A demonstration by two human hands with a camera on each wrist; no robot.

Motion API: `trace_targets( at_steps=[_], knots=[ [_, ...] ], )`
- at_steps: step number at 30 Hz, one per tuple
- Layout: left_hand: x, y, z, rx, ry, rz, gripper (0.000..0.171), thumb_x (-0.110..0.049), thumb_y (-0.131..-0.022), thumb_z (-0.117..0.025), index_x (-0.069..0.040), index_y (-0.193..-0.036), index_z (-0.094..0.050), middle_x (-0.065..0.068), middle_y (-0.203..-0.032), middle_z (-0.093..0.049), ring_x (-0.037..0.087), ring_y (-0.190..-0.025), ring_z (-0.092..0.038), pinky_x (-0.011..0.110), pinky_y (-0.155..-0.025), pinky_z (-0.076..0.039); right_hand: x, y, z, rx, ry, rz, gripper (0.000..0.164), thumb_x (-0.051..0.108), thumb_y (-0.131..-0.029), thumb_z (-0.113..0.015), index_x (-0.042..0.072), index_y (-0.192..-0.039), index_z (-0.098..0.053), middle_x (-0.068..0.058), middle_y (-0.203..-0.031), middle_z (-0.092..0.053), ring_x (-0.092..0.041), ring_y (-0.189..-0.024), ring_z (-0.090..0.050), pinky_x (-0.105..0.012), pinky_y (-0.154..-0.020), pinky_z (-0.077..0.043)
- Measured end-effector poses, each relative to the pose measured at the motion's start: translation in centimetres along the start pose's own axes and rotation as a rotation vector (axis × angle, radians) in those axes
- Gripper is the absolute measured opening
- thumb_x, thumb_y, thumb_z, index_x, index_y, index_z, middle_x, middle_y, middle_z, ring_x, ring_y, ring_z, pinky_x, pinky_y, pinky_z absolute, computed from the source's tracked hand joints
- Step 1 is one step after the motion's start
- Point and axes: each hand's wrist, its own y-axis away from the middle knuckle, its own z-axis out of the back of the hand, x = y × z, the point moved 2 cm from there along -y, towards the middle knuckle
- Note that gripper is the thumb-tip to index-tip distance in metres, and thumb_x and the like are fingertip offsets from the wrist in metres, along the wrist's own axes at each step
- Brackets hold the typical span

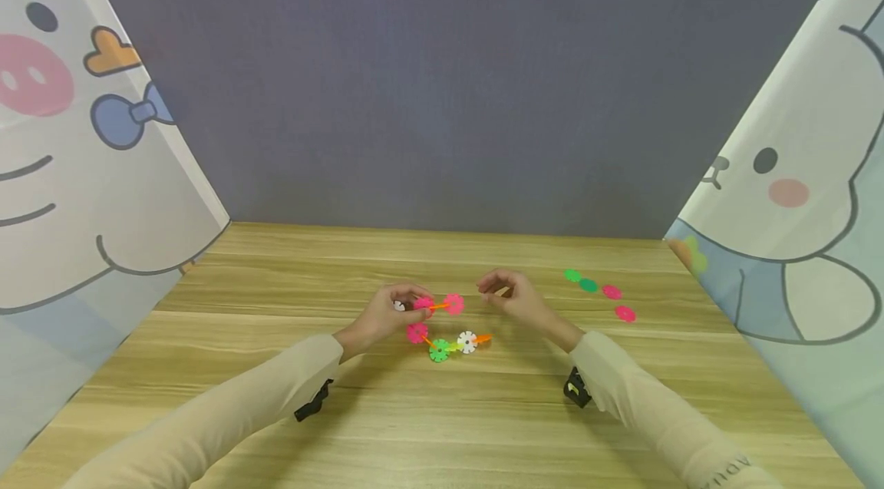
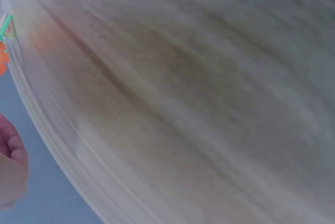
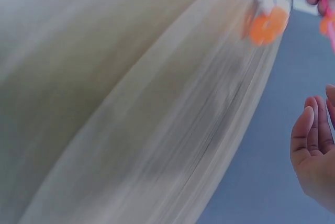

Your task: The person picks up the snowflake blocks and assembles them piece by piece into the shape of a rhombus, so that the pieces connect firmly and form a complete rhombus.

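A chain of slotted plastic snowflake discs curves in front of me. Its far end holds a pink disc [image 1: 453, 304] joined by an edge-on orange one. My left hand [image 1: 388, 314] pinches the chain at another pink disc [image 1: 424, 305] between thumb and fingers. Nearer me the chain runs through a green disc [image 1: 439, 351] and a white disc [image 1: 467, 342] to an orange disc [image 1: 483, 338]. My right hand [image 1: 516, 297] hovers right of the chain, fingers loosely bent, with nothing seen in it. The right wrist view catches an orange disc [image 3: 269, 25] beyond the sleeve.
Loose discs lie on the wooden table [image 1: 442, 427] to the right: a light green disc [image 1: 572, 275], a dark green disc [image 1: 588, 285] and two pink ones. A dark grey panel [image 1: 442, 90] stands behind the table, with cartoon-print cloths at both sides.
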Motion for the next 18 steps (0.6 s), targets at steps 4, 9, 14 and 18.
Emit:
trace_targets(
  at_steps=[4,9,14,18],
  knots=[
    [0.9,-0.4,0.0,-0.005,0.005,-0.012,0.028,-0.009,-0.082,-0.067,0.000,-0.108,-0.062,0.012,-0.084,-0.062,0.010,-0.072,-0.052,0.021,-0.059,-0.043,-1.2,0.3,1.5,-0.043,0.087,0.000,0.017,-0.004,-0.084,-0.059,-0.008,-0.101,-0.059,-0.025,-0.095,-0.062,-0.035,-0.087,-0.059,-0.024,-0.063,-0.048],
    [2.7,-1.2,0.0,-0.020,0.004,-0.015,0.028,-0.013,-0.080,-0.069,-0.006,-0.108,-0.064,0.009,-0.085,-0.063,0.011,-0.074,-0.052,0.021,-0.060,-0.043,-3.1,0.7,3.5,-0.087,0.189,-0.009,0.017,-0.003,-0.084,-0.060,-0.007,-0.101,-0.060,-0.024,-0.095,-0.063,-0.033,-0.086,-0.060,-0.025,-0.064,-0.047],
    [3.0,-1.3,0.1,-0.031,-0.003,-0.012,0.026,-0.016,-0.079,-0.071,-0.011,-0.104,-0.066,0.005,-0.084,-0.063,0.013,-0.077,-0.054,0.022,-0.062,-0.045,-5.1,0.9,5.6,-0.111,0.210,-0.001,0.017,-0.002,-0.083,-0.061,-0.006,-0.099,-0.060,-0.021,-0.094,-0.063,-0.027,-0.084,-0.059,-0.028,-0.065,-0.050],
    [3.0,-1.2,0.1,-0.036,-0.011,-0.017,0.025,-0.015,-0.079,-0.071,-0.012,-0.103,-0.066,0.004,-0.084,-0.063,0.014,-0.078,-0.055,0.023,-0.062,-0.045,-7.0,1.0,7.4,-0.118,0.158,0.066,0.015,0.001,-0.083,-0.062,-0.003,-0.097,-0.061,-0.016,-0.089,-0.063,-0.021,-0.079,-0.058,-0.029,-0.065,-0.052]
  ],
)
